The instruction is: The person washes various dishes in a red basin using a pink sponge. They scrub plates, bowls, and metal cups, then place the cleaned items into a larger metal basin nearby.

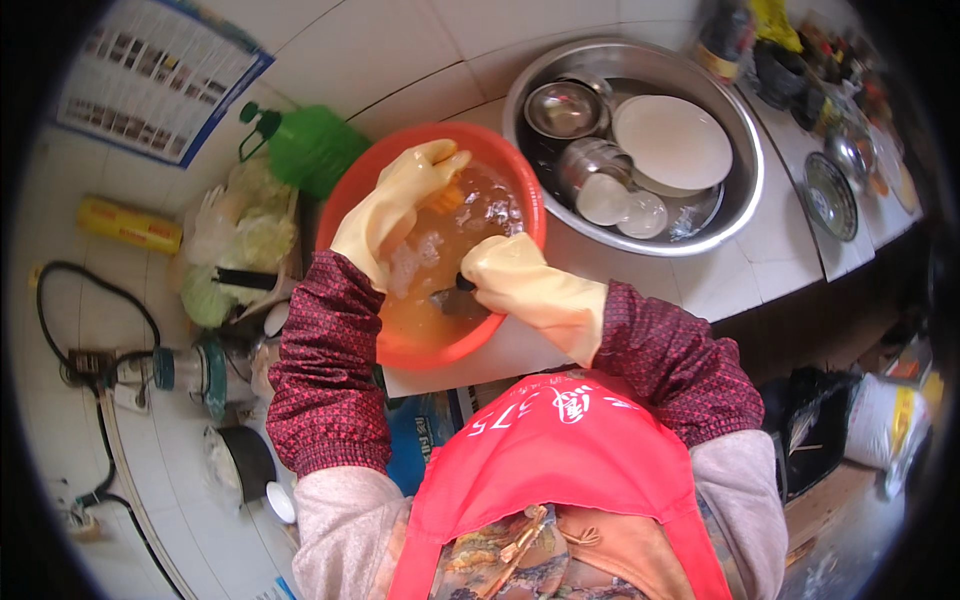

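Observation:
An orange-red basin [532, 180] holds cloudy brownish water with some foam. I wear cream rubber gloves. My left hand [415, 180] is over the basin's left side, fingers stretched toward the far rim. Just beneath those fingers an orange piece [445, 197], perhaps a cloth or scrubber, shows in the water; I cannot tell whether the hand touches it. Over the basin's near right side, my right hand [500, 268] is closed around a black handle [464, 283]. A dark, flat part [450, 302] below it dips into the water, and its kind is unclear.
A large steel basin [745, 205] at the right holds white plates [672, 143], metal bowls [563, 110] and small white dishes [605, 199]. A green plastic jug [318, 150] stands behind on the left. Bottles and a patterned bowl [832, 197] are at the far right.

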`<state>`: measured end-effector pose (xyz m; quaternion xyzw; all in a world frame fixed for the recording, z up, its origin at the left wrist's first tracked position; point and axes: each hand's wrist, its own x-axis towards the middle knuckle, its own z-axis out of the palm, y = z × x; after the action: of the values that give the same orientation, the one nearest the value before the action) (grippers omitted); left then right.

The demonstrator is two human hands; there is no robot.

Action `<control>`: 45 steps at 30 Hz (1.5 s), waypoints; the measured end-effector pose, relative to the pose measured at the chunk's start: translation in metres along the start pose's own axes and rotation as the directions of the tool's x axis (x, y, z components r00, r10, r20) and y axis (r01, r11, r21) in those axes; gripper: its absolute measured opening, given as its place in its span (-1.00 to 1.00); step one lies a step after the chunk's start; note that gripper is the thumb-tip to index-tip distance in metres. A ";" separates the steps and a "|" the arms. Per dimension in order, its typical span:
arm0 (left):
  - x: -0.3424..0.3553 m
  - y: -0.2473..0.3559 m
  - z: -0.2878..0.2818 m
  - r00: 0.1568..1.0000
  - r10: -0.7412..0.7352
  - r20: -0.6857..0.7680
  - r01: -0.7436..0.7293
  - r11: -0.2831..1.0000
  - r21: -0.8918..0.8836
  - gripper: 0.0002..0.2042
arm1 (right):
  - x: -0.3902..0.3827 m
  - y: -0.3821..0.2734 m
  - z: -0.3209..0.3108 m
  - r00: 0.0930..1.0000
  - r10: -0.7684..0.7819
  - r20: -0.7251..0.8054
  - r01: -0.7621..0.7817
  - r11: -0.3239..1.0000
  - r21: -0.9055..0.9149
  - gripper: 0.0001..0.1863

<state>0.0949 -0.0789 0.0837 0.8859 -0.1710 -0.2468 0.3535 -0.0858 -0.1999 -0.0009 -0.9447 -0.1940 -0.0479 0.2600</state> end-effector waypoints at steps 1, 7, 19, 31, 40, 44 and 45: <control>-0.004 -0.020 -0.010 0.999 -0.022 0.048 0.026 0.997 -0.073 -0.43 | -0.001 0.000 -0.002 1.000 0.000 -0.020 0.001 0.999 0.032 -0.91; -0.043 -0.067 0.004 0.992 -0.076 0.098 0.071 0.996 0.049 -0.29 | -0.008 0.002 -0.002 0.986 -0.051 -0.158 0.073 0.988 0.136 -0.89; -0.043 -0.092 0.078 0.936 -0.027 0.350 -0.040 0.982 0.183 -0.58 | -0.008 -0.002 0.005 0.971 0.058 -0.231 -0.050 0.998 0.040 -0.83; -0.074 -0.107 0.052 0.775 -0.004 0.632 -0.291 0.886 0.362 -0.49 | -0.011 -0.010 -0.011 0.978 0.043 -0.205 0.001 0.977 0.211 -0.91; -0.121 -0.108 0.029 0.548 0.521 0.654 -0.771 0.618 0.154 -0.65 | -0.012 -0.009 -0.006 0.962 0.059 -0.265 -0.010 0.983 0.185 -0.88; -0.125 -0.087 0.026 0.611 0.342 0.714 -0.692 0.669 0.271 -0.70 | -0.009 -0.013 -0.006 0.967 0.085 -0.240 -0.043 0.984 0.174 -0.89; -0.123 -0.082 0.031 0.620 0.310 0.721 -0.658 0.707 0.261 -0.69 | -0.008 -0.013 -0.006 0.969 0.081 -0.233 -0.047 0.988 0.148 -0.89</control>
<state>-0.0126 0.0200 0.0445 0.7248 -0.5783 -0.3644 0.0860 -0.0984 -0.1958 0.0091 -0.9170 -0.1337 -0.1389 0.3491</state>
